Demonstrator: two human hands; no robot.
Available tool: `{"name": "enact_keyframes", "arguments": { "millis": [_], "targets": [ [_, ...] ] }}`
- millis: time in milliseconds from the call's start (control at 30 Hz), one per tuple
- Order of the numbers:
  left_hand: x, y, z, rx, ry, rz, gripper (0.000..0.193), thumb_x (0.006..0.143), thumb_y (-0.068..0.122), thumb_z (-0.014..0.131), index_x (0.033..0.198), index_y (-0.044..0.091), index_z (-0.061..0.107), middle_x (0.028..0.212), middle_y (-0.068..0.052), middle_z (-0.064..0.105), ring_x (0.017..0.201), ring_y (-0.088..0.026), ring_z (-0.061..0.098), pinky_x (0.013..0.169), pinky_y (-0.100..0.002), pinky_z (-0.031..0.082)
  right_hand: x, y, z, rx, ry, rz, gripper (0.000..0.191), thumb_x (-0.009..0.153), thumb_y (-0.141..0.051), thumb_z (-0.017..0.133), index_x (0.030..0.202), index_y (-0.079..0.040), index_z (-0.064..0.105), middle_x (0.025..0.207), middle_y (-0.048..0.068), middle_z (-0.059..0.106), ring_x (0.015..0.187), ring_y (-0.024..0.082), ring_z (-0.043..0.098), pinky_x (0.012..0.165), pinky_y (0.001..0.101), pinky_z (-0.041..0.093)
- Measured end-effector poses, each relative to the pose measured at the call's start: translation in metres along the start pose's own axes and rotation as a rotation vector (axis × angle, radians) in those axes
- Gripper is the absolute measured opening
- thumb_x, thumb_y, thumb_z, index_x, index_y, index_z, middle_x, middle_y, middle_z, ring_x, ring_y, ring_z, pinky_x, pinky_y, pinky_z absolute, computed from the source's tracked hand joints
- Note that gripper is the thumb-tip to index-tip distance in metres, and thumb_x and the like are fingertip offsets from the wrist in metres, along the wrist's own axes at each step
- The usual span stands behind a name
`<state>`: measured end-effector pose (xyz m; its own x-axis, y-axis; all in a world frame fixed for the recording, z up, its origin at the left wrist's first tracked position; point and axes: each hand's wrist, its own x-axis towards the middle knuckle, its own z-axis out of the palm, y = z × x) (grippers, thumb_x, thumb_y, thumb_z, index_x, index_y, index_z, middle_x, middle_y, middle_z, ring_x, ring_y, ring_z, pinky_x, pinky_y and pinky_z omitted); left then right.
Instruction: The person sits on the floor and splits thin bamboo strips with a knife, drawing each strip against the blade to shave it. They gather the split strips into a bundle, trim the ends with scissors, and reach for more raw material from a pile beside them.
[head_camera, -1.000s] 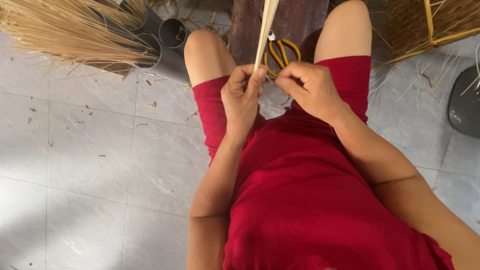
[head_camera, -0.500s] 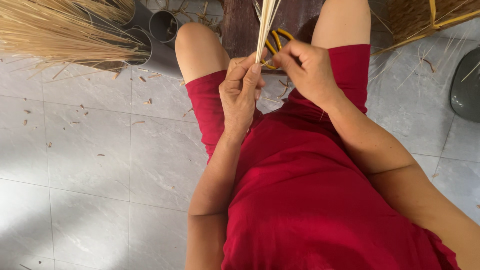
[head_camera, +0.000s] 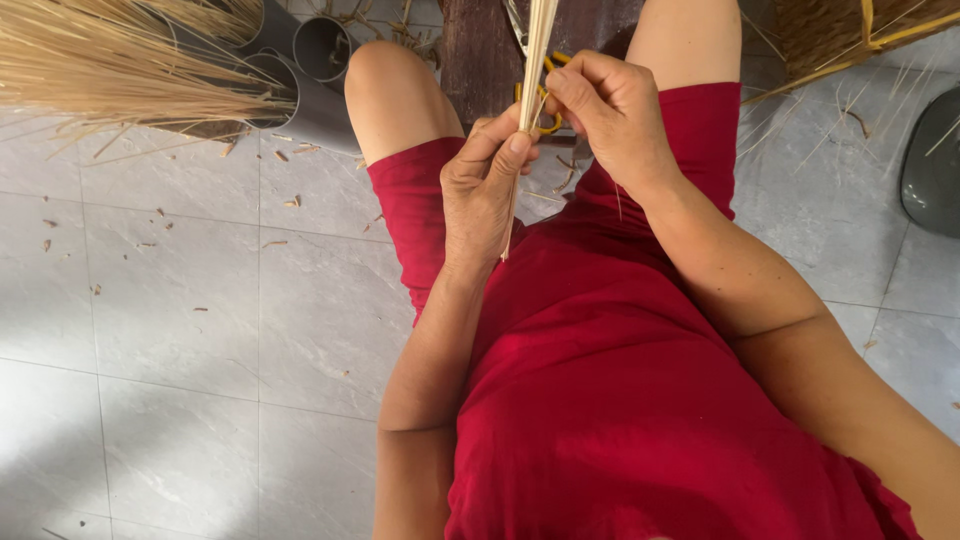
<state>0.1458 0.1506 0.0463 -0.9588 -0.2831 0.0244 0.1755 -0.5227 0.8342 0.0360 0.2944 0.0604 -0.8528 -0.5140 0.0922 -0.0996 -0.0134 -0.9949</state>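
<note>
A thin bundle of pale straws (head_camera: 535, 60) is pinched between the left hand (head_camera: 485, 190) and right hand (head_camera: 615, 115), both closed on it above the lap; sorting seems under way, and a careful pull is called for. Yellow-handled scissors (head_camera: 545, 120) lie beyond, grey tubes (head_camera: 320, 50) far left.

There is only one view, from the person's head, aimed almost straight down over a red lap to the grey tiled floor (head_camera: 180, 300). It sits close: both hands fill the upper middle (the knees point toward the top edge). The far edge, perhaps a dark wooden block (head_camera: 480, 50), is cropped.
</note>
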Motion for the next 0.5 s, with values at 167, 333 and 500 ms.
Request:
{"name": "enact_keyframes", "arguments": {
  "millis": [167, 333, 500],
  "targets": [
    [0.002, -0.001, -0.005, -0.038, 0.009, -0.016, 0.029, 0.107, 0.006, 0.066, 0.135, 0.001, 0.067, 0.114, -0.002, 0.063, 0.099, -0.008, 0.059, 0.088, -0.023, 0.049, -0.007, 0.002, 0.004, -0.393, -0.030, -0.069, 0.026, 0.109, -0.020, 0.066, 0.089, -0.004, 0.070, 0.076, 0.001, 0.070, 0.063, 0.005, 0.060, 0.053, 0.0201, 0.044],
    [0.006, -0.005, -0.013, -0.025, -0.016, 0.031, 0.029, 0.109, 0.004, 0.067, 0.138, -0.001, 0.068, 0.113, -0.001, 0.060, 0.099, -0.007, 0.054, 0.087, -0.023, 0.047, -0.026, -0.011, 0.005, -0.413, -0.203, -0.127, 0.027, 0.111, -0.020, 0.062, 0.090, -0.003, 0.069, 0.081, 0.001, 0.071, 0.070, 0.004, 0.066, 0.059, 0.0202, 0.050],
    [0.005, -0.013, -0.011, -0.214, -0.024, -0.078, 0.029, 0.108, 0.005, 0.067, 0.136, -0.002, 0.068, 0.111, -0.002, 0.064, 0.097, -0.009, 0.058, 0.088, -0.025, 0.049, -0.030, -0.021, 0.000, -0.038, -0.285, 0.019, 0.028, 0.112, -0.022, 0.060, 0.092, -0.004, 0.068, 0.071, -0.001, 0.058, 0.062, 0.004, 0.049, 0.054, 0.0202, 0.039]
  ]
}}
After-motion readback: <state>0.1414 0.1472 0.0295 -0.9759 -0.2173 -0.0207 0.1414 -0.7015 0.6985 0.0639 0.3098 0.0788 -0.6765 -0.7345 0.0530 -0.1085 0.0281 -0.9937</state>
